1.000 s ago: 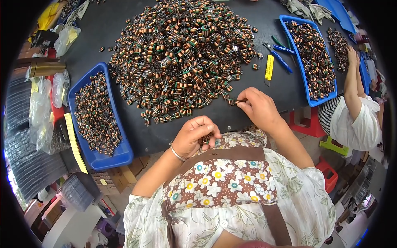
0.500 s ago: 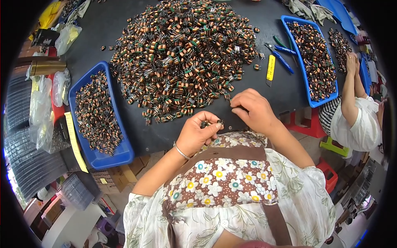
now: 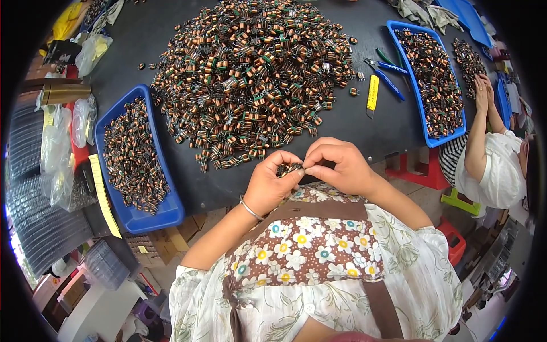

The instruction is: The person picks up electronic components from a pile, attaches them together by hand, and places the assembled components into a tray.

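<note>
Copper-wound coils point(image 3: 286, 169): small bunch tucked in the left hand point(image 3: 273, 181), around its 1 o'clock
Right hand point(image 3: 341, 166): just came in from the edge of the pile point(image 3: 250, 85), so both hands now meet at that one bunch, which sits at its 9 o'clock
Left grip: curled around the bunch, pretty snug
Right grip: thumb and finger narrow at the bunch's edge; honestly can't tell if they're pinching a piece
Pile: 11 o'clock from the hands, on the black tabletop point(image 3: 399, 125)
Left blue tray point(image 3: 149, 220): 9 o'clock, coils inside
Right blue tray point(image 3: 449, 138): 2 o'clock, same deal
Yellow cutter point(image 3: 372, 94): roughly 1:30, near blue-handled pliers point(image 3: 392, 88)
</note>
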A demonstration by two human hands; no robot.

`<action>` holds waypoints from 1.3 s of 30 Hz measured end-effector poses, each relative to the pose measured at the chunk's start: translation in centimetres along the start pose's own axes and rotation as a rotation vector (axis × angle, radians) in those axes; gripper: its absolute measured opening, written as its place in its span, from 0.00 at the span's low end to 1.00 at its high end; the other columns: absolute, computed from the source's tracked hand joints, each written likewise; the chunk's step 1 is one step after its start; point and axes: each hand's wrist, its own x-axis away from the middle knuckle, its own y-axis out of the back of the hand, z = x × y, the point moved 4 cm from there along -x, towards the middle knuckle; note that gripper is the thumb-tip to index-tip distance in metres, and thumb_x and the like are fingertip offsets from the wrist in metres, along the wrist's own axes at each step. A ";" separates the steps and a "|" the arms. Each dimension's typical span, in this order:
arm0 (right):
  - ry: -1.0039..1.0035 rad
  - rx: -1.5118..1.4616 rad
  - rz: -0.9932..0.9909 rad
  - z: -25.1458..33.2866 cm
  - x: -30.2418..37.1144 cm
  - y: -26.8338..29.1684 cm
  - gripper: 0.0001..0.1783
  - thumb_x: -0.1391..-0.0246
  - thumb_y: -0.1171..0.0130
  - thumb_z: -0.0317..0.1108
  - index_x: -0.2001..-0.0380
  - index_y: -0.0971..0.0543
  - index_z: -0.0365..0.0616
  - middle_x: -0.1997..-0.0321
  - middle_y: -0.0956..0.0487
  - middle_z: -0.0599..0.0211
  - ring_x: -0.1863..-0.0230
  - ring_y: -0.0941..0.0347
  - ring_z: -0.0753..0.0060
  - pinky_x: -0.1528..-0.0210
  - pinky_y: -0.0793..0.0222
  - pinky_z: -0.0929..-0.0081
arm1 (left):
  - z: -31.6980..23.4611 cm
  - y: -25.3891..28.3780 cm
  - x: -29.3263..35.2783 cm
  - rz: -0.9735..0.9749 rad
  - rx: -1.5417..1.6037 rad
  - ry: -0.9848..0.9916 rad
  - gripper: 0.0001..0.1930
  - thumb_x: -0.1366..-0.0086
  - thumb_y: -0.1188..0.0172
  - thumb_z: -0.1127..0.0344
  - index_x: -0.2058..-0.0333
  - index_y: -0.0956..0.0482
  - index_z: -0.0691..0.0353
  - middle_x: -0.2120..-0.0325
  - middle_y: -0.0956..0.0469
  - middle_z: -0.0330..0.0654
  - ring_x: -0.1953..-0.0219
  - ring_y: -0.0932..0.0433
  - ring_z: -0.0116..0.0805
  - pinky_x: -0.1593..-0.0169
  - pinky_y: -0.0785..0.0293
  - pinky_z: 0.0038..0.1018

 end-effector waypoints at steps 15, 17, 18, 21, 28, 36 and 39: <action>0.029 0.291 -0.200 -1.8 -0.8 1.6 0.06 0.58 0.40 0.22 0.72 0.23 0.40 0.69 0.23 0.65 0.67 0.27 0.66 0.64 0.31 0.74 | -0.3 0.0 -0.1 -0.061 0.080 -0.028 0.08 0.43 0.40 0.72 0.65 0.29 0.61 0.84 0.28 0.34 0.88 0.37 0.15 0.84 0.43 0.14; -0.152 0.018 -0.068 -1.0 -0.6 1.0 0.04 0.56 0.41 0.21 0.73 0.22 0.38 0.70 0.23 0.65 0.69 0.27 0.74 0.67 0.32 0.78 | -0.5 0.1 0.0 -0.065 0.067 -0.033 0.08 0.43 0.40 0.72 0.65 0.29 0.60 0.84 0.28 0.34 0.88 0.37 0.15 0.84 0.43 0.14; -0.077 0.015 -0.029 -0.5 -0.6 0.7 0.04 0.56 0.41 0.21 0.73 0.22 0.37 0.70 0.23 0.65 0.69 0.27 0.74 0.67 0.32 0.78 | -0.6 0.1 0.0 -0.067 0.053 -0.037 0.08 0.43 0.40 0.72 0.65 0.29 0.60 0.84 0.28 0.34 0.88 0.37 0.15 0.84 0.43 0.14; -0.049 -0.022 0.039 0.4 -0.7 0.3 0.05 0.56 0.41 0.22 0.72 0.22 0.37 0.70 0.23 0.65 0.69 0.27 0.74 0.67 0.32 0.78 | -1.0 -0.4 0.0 -0.037 -0.020 -0.019 0.08 0.43 0.40 0.71 0.66 0.29 0.59 0.84 0.28 0.34 0.87 0.37 0.15 0.84 0.43 0.13; -0.023 0.541 -0.405 -2.7 -2.0 4.1 0.07 0.56 0.39 0.26 0.70 0.23 0.40 0.75 0.25 0.65 0.76 0.28 0.74 0.74 0.33 0.77 | -0.8 -0.6 -0.2 -0.058 0.033 -0.036 0.08 0.44 0.40 0.72 0.66 0.29 0.60 0.85 0.28 0.34 0.87 0.36 0.15 0.84 0.43 0.14; -0.148 0.198 -0.203 -2.6 -1.4 2.3 0.08 0.57 0.40 0.23 0.70 0.24 0.37 0.71 0.26 0.66 0.74 0.29 0.79 0.73 0.33 0.83 | -0.9 -0.1 -0.2 -0.078 0.052 -0.018 0.08 0.44 0.40 0.72 0.66 0.29 0.60 0.85 0.28 0.35 0.87 0.35 0.16 0.84 0.43 0.14; -0.225 -0.024 -0.114 -1.5 -1.0 0.8 0.08 0.57 0.41 0.23 0.70 0.24 0.36 0.71 0.27 0.69 0.72 0.30 0.84 0.71 0.35 0.86 | -1.0 0.7 0.0 -0.085 0.066 -0.002 0.09 0.44 0.40 0.72 0.66 0.30 0.59 0.85 0.28 0.34 0.87 0.35 0.16 0.84 0.42 0.14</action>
